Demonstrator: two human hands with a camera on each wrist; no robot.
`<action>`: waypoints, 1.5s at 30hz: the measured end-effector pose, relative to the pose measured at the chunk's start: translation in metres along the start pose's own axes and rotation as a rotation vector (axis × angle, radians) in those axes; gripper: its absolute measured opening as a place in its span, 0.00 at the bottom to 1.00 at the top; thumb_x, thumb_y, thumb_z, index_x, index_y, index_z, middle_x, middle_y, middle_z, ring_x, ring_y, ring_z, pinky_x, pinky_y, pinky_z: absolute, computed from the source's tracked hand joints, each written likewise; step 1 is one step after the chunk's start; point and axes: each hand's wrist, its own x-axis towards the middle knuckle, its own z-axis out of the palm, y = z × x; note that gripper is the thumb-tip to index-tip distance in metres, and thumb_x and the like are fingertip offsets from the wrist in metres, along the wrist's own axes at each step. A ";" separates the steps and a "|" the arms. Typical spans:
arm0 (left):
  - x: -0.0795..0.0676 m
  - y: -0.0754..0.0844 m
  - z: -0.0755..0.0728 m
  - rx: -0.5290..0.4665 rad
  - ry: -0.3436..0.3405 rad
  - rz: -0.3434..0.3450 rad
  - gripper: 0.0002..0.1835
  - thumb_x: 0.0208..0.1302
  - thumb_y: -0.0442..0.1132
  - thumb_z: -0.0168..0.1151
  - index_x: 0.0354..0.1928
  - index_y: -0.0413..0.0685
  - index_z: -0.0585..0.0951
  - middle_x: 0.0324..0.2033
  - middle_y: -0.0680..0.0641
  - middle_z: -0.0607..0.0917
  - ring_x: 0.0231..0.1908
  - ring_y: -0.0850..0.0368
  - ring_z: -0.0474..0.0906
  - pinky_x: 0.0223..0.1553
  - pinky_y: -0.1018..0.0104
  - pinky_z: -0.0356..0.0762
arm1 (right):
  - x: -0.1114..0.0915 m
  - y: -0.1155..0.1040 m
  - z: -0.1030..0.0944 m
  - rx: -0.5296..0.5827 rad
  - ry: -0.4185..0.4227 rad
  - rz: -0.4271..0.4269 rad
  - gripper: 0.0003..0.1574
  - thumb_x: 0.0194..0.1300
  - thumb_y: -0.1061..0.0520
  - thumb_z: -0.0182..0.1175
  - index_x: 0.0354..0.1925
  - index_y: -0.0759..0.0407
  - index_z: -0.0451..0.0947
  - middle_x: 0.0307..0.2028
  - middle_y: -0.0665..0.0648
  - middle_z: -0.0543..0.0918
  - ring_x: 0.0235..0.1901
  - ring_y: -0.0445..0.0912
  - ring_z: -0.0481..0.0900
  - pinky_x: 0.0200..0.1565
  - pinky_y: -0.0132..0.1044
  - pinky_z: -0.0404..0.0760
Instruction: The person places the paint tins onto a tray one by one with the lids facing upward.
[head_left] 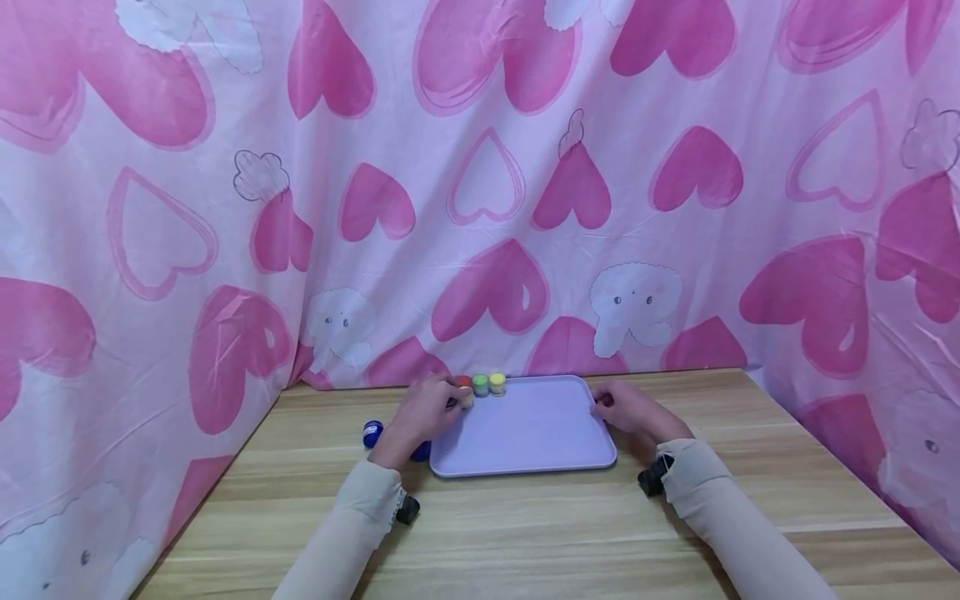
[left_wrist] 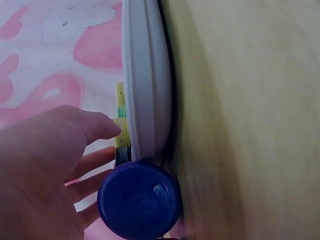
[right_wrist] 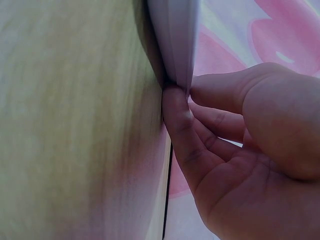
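Note:
A pale lilac tray (head_left: 525,429) lies on the wooden table. My left hand (head_left: 429,410) is at its back left corner, thumb and index finger pinching a small yellowish jar (head_left: 467,398) over the tray. In the left wrist view, the thumb touches this jar (left_wrist: 122,132) just above the tray's rim. Beside it, along the back of the tray, stand small jars with a red lid (head_left: 465,381), a green lid (head_left: 481,380) and a yellow lid (head_left: 497,378). My right hand (head_left: 630,408) grips the tray's right edge, thumb on top and index finger (right_wrist: 177,117) underneath.
Left of the tray, a dark blue jar (head_left: 372,433) lies on the table (head_left: 525,533). Another blue one (head_left: 422,452) sits against the tray's left side, partly behind the left wrist. A pink heart-patterned curtain (head_left: 480,208) hangs behind the table and along both sides.

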 end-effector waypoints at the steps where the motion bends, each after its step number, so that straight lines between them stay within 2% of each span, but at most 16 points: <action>1: 0.000 0.000 0.000 0.006 0.005 0.000 0.17 0.69 0.39 0.74 0.58 0.56 0.91 0.53 0.42 0.91 0.52 0.43 0.83 0.55 0.44 0.82 | 0.000 0.000 0.000 0.000 0.001 -0.001 0.21 0.78 0.58 0.64 0.64 0.63 0.83 0.45 0.57 0.86 0.44 0.50 0.80 0.50 0.43 0.86; 7: 0.000 -0.003 0.000 -0.014 0.012 -0.011 0.15 0.69 0.38 0.73 0.57 0.54 0.92 0.51 0.43 0.90 0.50 0.44 0.82 0.57 0.45 0.82 | -0.001 -0.001 0.000 0.007 0.005 0.008 0.21 0.78 0.58 0.64 0.65 0.63 0.83 0.44 0.57 0.86 0.43 0.50 0.79 0.49 0.41 0.85; 14: -0.001 -0.008 -0.006 -0.110 -0.005 -0.109 0.13 0.70 0.37 0.72 0.54 0.50 0.92 0.53 0.46 0.89 0.55 0.48 0.82 0.64 0.49 0.84 | -0.002 -0.001 0.001 0.025 0.001 0.018 0.22 0.78 0.58 0.64 0.65 0.63 0.82 0.43 0.58 0.85 0.43 0.50 0.79 0.46 0.38 0.83; 18: -0.002 -0.010 -0.012 -0.198 -0.005 -0.136 0.11 0.73 0.36 0.70 0.54 0.47 0.92 0.51 0.46 0.89 0.53 0.48 0.84 0.61 0.50 0.86 | -0.002 0.000 0.000 0.019 -0.001 0.013 0.21 0.79 0.58 0.63 0.65 0.63 0.83 0.43 0.58 0.85 0.43 0.51 0.79 0.46 0.38 0.83; 22: -0.003 -0.012 -0.017 -0.279 -0.017 -0.159 0.10 0.75 0.36 0.67 0.53 0.46 0.92 0.48 0.49 0.90 0.49 0.54 0.86 0.57 0.54 0.89 | 0.000 0.001 -0.001 0.023 -0.003 0.023 0.19 0.79 0.58 0.63 0.63 0.63 0.83 0.43 0.57 0.85 0.43 0.50 0.80 0.47 0.38 0.84; 28: -0.008 -0.014 -0.022 -0.357 -0.035 -0.217 0.10 0.76 0.37 0.66 0.52 0.49 0.92 0.48 0.50 0.91 0.46 0.56 0.87 0.53 0.55 0.91 | -0.003 0.001 -0.001 0.026 -0.001 0.024 0.19 0.79 0.58 0.63 0.63 0.63 0.83 0.44 0.57 0.85 0.44 0.50 0.79 0.49 0.42 0.85; 33: -0.013 -0.024 -0.024 -0.383 -0.040 -0.224 0.09 0.76 0.38 0.65 0.51 0.50 0.92 0.47 0.50 0.91 0.46 0.56 0.87 0.52 0.56 0.90 | -0.005 -0.001 0.000 0.021 0.001 0.025 0.20 0.79 0.58 0.63 0.64 0.64 0.82 0.46 0.58 0.86 0.45 0.50 0.80 0.52 0.46 0.87; 40: -0.024 -0.036 -0.031 -0.372 -0.101 -0.208 0.10 0.75 0.39 0.65 0.50 0.51 0.92 0.46 0.52 0.92 0.43 0.57 0.84 0.52 0.57 0.89 | -0.007 -0.005 0.000 0.035 0.001 0.019 0.22 0.79 0.58 0.64 0.65 0.64 0.82 0.47 0.59 0.86 0.45 0.51 0.80 0.54 0.46 0.87; 45: -0.029 -0.043 -0.036 -0.366 -0.082 -0.211 0.12 0.75 0.39 0.64 0.53 0.50 0.92 0.47 0.50 0.92 0.44 0.57 0.84 0.53 0.56 0.89 | -0.006 -0.005 0.000 0.032 0.001 0.018 0.21 0.79 0.58 0.64 0.65 0.64 0.82 0.46 0.58 0.86 0.45 0.51 0.80 0.53 0.45 0.87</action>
